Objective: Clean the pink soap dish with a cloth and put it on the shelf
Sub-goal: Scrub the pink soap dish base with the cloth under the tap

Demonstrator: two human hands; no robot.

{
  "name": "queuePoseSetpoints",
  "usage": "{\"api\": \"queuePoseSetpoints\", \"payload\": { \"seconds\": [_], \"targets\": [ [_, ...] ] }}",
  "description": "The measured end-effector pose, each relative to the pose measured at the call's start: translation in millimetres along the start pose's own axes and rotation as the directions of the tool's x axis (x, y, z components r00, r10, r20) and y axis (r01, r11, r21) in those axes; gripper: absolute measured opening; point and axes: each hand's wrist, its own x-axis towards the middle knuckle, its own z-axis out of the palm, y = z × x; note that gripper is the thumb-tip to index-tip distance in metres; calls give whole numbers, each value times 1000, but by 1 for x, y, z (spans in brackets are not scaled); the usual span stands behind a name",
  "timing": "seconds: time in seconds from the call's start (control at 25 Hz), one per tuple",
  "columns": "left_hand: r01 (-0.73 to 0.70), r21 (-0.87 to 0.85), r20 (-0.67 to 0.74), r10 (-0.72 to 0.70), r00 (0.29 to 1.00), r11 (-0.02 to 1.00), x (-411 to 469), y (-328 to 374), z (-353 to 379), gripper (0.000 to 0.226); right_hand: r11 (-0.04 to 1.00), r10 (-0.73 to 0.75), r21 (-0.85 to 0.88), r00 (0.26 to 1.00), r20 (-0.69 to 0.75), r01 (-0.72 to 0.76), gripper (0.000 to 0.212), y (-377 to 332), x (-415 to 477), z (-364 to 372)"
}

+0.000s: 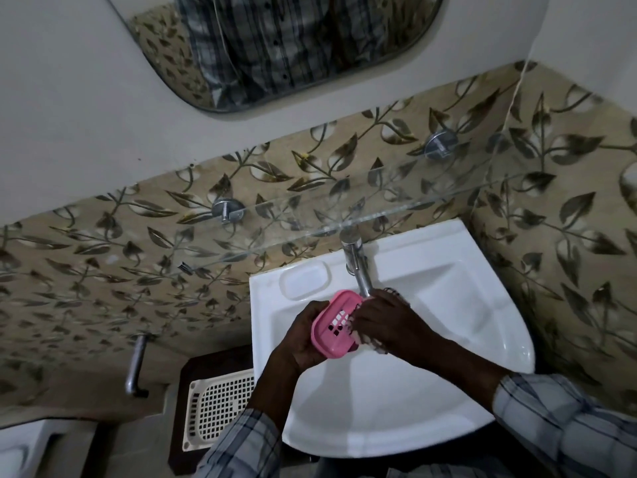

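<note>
A pink soap dish (333, 325) with a slotted bottom is held over the white basin (448, 332). My left hand (303, 339) grips its left side from below. My right hand (386, 322) presses a checked cloth (370, 343) against the dish's right end; most of the cloth is hidden under the hand, with a corner showing by the tap. A clear glass shelf (344, 215) runs along the wall above the basin on two round metal brackets.
A chrome tap (358, 267) stands at the basin's back, just above the dish. A moulded soap recess (305, 281) lies left of it. A mirror (275, 46) hangs above. Below left are a white perforated basket (217, 408) and a metal pipe (136, 367).
</note>
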Motion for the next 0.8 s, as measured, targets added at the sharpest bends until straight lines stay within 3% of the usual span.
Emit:
{"api": "queuePoseSetpoints", "payload": {
  "seconds": [0.08,0.16,0.2,0.24,0.28,0.32,0.36,0.4,0.44,0.48,0.52,0.56,0.64,0.72,0.76,0.8],
  "targets": [
    [-20,3,8,20,1000,1000,-1,1,3,43,990,139,-5,988,-61,-140,26,-10,7,-6],
    [-45,-26,8,45,999,999,-1,-2,8,67,930,363,77,930,-53,-359,33,-50,20,9],
    [-56,-49,18,57,998,997,0,-3,11,80,808,555,245,832,-12,-536,36,-70,30,15],
    [-69,-80,40,72,997,994,0,-2,14,88,606,728,429,684,40,-670,39,-81,41,17],
    [-79,-105,68,86,994,991,-2,0,16,89,463,809,533,584,73,-708,41,-83,48,16],
    [-83,-111,94,94,991,990,-5,2,16,85,504,781,531,622,58,-682,44,-81,49,11],
    [-83,-92,103,92,990,992,-8,5,15,78,703,645,400,764,-10,-588,44,-72,44,8],
    [-84,-47,88,88,992,995,-11,8,14,69,910,387,173,922,-25,-377,41,-60,35,1],
    [-86,-8,75,87,993,996,-13,10,13,62,994,102,-31,995,19,-101,36,-43,30,-8],
    [-87,6,74,86,994,996,-13,11,12,55,984,-76,-155,994,83,89,31,-23,29,-20],
    [-88,5,73,87,994,996,-13,13,13,50,967,-127,-203,983,129,152,27,-10,29,-27],
    [-96,14,53,95,994,995,-12,14,14,46,968,-89,-225,989,114,113,24,-4,28,-28],
    [-122,47,-11,123,992,991,-12,15,18,40,971,122,-208,992,-3,-120,24,-17,27,-16],
    [-142,34,-56,143,988,989,-11,9,20,45,894,448,44,891,-77,-446,35,-53,30,8],
    [-166,15,-79,166,983,986,-9,3,19,46,751,640,246,767,-40,-613,38,-69,38,13],
    [-193,7,-87,193,977,981,-9,0,21,45,489,820,463,570,44,-739,35,-76,52,13]
  ]
}}
